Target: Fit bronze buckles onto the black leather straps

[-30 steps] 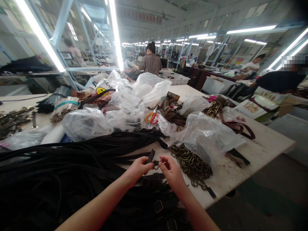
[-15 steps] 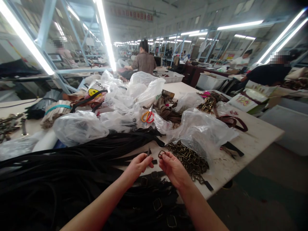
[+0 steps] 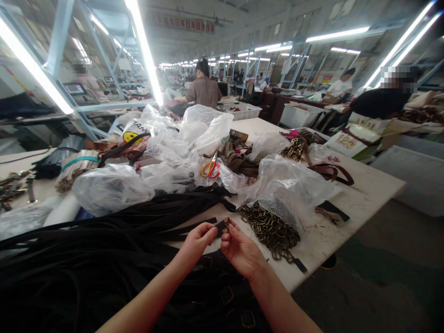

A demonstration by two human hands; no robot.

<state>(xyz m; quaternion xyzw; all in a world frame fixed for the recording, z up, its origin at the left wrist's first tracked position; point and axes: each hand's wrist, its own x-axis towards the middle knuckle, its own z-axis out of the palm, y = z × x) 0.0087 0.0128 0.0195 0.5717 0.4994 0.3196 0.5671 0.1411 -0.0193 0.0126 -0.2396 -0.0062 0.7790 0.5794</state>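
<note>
My left hand [image 3: 199, 239] pinches a dark strap [image 3: 220, 226] close to its end. Between the fingertips of my right hand [image 3: 239, 247] is a small brass-coloured metal ring [image 3: 227, 223], which meets the strap's end; whether the strap passes through it is too small to tell. A heap of similar metal rings [image 3: 270, 226] lies just right of my right hand, partly under a clear plastic bag [image 3: 287, 185]. Many long black straps [image 3: 104, 259] spread below and left of my hands, and several near my forearms carry metal buckles [image 3: 227, 294].
Scissors with red and yellow handles [image 3: 210, 169] lie beyond my hands among plastic bags [image 3: 114, 185]. Brown straps [image 3: 239, 157] and a banded bundle [image 3: 74, 169] sit further back. The table's [image 3: 367, 194] edge runs along the right. Other people [image 3: 204, 88] work in the background.
My two hands have come together, bringing the metal ring to the strap's end. The strap now points right toward the ring, and the view has shifted slightly.
</note>
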